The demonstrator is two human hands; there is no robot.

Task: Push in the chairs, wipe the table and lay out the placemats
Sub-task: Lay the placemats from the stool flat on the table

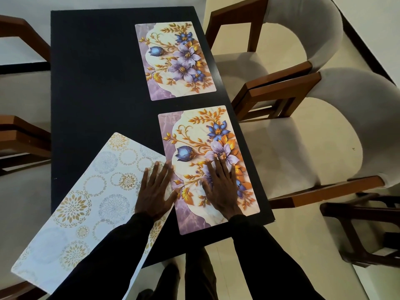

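Table (91,83), black, has two grey-cushioned chairs (303,137) beside its right edge. Far floral placemat (175,61) and near floral placemat (207,135) lie along that edge. Circle-patterned placemat (86,202) lies askew, overhanging the near-left corner. Left hand (154,191) rests flat on it, and right hand (220,187) lies flat, fingers straight, on the near floral placemat.

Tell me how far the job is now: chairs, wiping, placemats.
Done: the far flowered placemat lies straight by the table edge. In hand: the right hand lies flat on the near flowered placemat, the left hand on the white placemat, which lies askew and overhangs the corner. Left: straighten it. The two right chairs stand close; wiping cannot be judged.
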